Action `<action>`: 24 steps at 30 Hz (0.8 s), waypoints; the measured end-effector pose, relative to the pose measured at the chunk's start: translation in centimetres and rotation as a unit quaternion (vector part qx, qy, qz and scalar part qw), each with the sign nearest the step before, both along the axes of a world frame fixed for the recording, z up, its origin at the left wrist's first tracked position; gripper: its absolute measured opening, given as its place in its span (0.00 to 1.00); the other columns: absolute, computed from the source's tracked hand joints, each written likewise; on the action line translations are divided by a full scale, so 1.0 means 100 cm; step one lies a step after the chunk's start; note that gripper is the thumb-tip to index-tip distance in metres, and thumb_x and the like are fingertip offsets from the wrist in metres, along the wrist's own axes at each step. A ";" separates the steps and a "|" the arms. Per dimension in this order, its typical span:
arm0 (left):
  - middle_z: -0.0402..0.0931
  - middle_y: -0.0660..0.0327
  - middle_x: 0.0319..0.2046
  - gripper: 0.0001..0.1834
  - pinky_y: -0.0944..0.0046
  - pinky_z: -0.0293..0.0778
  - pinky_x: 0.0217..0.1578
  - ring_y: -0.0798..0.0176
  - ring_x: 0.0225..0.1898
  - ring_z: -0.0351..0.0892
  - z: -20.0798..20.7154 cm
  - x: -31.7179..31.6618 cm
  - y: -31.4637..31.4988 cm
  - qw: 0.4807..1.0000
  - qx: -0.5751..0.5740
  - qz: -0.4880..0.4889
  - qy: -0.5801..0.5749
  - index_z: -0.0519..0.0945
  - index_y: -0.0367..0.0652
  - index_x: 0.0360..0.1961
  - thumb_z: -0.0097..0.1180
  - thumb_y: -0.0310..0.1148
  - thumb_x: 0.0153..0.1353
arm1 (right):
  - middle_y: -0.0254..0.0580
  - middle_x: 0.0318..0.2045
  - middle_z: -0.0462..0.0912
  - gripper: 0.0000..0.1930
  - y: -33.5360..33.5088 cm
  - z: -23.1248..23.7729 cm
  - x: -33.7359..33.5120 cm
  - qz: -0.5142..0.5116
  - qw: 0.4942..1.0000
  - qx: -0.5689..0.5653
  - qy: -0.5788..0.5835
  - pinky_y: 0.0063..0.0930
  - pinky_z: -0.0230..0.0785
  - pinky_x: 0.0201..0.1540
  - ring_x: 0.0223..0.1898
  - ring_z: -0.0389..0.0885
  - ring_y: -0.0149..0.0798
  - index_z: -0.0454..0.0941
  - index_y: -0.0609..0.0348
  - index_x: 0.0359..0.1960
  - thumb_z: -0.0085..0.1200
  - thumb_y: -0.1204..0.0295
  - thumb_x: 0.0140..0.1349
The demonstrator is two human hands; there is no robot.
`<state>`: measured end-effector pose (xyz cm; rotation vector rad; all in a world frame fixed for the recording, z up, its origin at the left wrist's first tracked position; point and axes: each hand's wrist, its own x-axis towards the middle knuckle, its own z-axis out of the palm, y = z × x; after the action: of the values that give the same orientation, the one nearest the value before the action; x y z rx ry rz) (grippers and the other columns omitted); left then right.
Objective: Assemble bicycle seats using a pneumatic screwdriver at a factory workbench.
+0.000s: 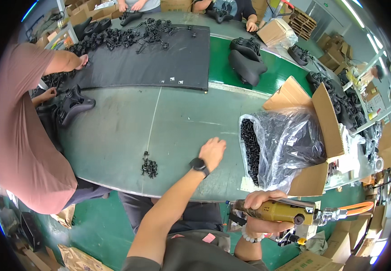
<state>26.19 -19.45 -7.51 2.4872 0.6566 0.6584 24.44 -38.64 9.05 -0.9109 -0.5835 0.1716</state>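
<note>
Yellow pneumatic screwdriver [276, 211] in right hand [261, 198], black clips [250, 147] filling plastic bag [290, 144]

One yellow pneumatic screwdriver [274, 211] sits in the right hand's [261, 212] closed fingers. One small heap of black clips [149, 167] lies left of the left hand's [213, 152] flat fingertips. One clear bag of black parts [276, 147] lies right of those fingertips, inside one open cardboard box [326, 119]. One black mat [159, 61] lies beyond them.

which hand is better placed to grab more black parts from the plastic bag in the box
Left, probably. The left hand lies empty on the table beside the plastic bag, while the right hand grips a yellow power tool.
</note>
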 end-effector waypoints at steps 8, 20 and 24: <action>0.81 0.57 0.40 0.09 0.68 0.74 0.40 0.68 0.40 0.78 0.028 -0.130 -0.051 0.772 -0.597 0.032 -0.214 0.77 0.36 0.44 0.53 0.25 0.63 | 0.42 0.17 0.71 0.46 0.022 -0.008 0.002 0.012 0.998 0.001 0.064 0.33 0.65 0.19 0.14 0.69 0.40 0.66 0.59 0.44 0.31 0.22 0.50; 0.82 0.55 0.38 0.11 0.70 0.76 0.39 0.69 0.35 0.79 0.060 -0.170 -0.116 0.671 -0.660 0.046 -0.334 0.79 0.34 0.45 0.58 0.21 0.60 | 0.41 0.17 0.72 0.44 0.033 -0.013 -0.028 0.053 0.992 0.060 0.094 0.33 0.65 0.19 0.14 0.70 0.39 0.67 0.57 0.42 0.31 0.24 0.52; 0.81 0.56 0.34 0.11 0.72 0.74 0.35 0.69 0.31 0.77 0.069 -0.182 -0.110 0.685 -0.661 0.013 -0.308 0.79 0.33 0.46 0.56 0.24 0.62 | 0.39 0.16 0.72 0.43 0.032 -0.012 -0.036 0.055 0.989 0.055 0.130 0.32 0.63 0.18 0.13 0.69 0.38 0.67 0.56 0.41 0.30 0.24 0.53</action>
<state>8.02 -30.49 -0.65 0.8176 0.5520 0.6116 20.84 -35.40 7.90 -0.7355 -0.3969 0.3480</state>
